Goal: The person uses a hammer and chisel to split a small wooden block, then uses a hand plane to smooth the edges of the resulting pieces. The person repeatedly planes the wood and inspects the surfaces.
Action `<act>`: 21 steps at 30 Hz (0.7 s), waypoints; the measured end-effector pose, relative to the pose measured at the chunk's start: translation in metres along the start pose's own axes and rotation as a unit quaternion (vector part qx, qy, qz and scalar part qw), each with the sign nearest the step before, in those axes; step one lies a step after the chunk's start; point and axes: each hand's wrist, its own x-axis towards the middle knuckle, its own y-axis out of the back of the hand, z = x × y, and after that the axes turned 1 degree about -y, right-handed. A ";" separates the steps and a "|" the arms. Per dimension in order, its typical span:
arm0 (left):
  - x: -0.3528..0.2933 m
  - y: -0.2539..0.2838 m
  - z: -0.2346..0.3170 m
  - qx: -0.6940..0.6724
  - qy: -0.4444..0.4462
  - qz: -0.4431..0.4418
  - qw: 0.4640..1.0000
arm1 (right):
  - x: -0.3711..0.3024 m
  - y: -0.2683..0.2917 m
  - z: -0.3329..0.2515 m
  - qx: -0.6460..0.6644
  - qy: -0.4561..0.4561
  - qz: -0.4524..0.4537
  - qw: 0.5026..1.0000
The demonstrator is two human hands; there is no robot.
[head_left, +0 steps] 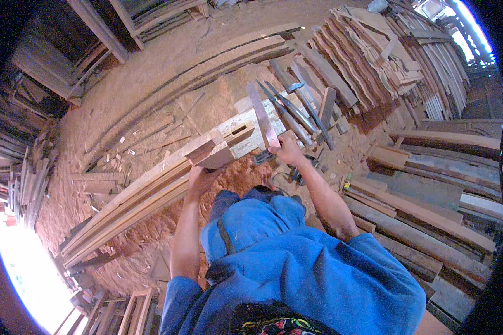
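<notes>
My left hand (200, 177) is wrapped round the near side of a brown wooden block (211, 153), which rests across long pale timber lengths (145, 192). My right hand (288, 149) grips the near end of a flat, straight bar (262, 114), probably wood, which points away from me. Between the two hands, a timber piece with a dark rectangular slot (240, 132) lies on the whitish worktop (247, 144). Just right of the bar are long metal rods or chisels (289, 111) and a hammer (313, 111) with a bluish head.
Long boards (223, 60) lie on the dusty, chip-strewn ground beyond the worktop. Rough planks (346, 56) are stacked at the far right. More timber (425, 218) is piled close on my right, and leaning boards (44, 61) stand at the far left.
</notes>
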 end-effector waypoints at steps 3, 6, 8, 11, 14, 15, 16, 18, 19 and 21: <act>-0.004 0.003 -0.001 0.030 -0.001 -0.004 1.000 | 0.003 0.013 0.000 0.066 0.041 -0.025 0.997; -0.006 0.007 -0.005 0.062 -0.022 -0.017 0.998 | -0.027 0.045 -0.020 0.399 -0.106 -0.049 0.909; -0.005 0.009 -0.010 0.027 -0.009 -0.052 0.998 | -0.059 0.069 -0.041 0.531 -0.131 -0.049 0.836; -0.002 0.011 -0.014 0.045 -0.069 -0.050 0.995 | -0.102 0.093 -0.071 0.710 -0.030 -0.050 0.701; 0.002 0.010 -0.016 0.008 -0.081 -0.042 0.996 | -0.129 0.093 -0.096 0.794 0.076 -0.137 0.587; 0.002 0.010 -0.017 0.006 -0.049 -0.058 0.997 | -0.134 0.088 -0.103 0.759 0.021 -0.073 0.646; 0.003 0.010 -0.018 -0.002 -0.026 -0.075 0.997 | -0.138 0.083 -0.109 0.766 0.007 -0.042 0.641; 0.005 0.010 -0.020 -0.013 -0.016 -0.088 0.996 | -0.144 0.073 -0.116 0.787 -0.010 0.021 0.617; 0.007 0.010 -0.022 -0.017 -0.029 -0.082 0.996 | -0.146 0.066 -0.120 0.781 0.011 0.043 0.623; 0.008 0.011 -0.027 0.018 -0.086 -0.065 0.994 | -0.149 0.049 -0.125 0.684 -0.023 0.118 0.720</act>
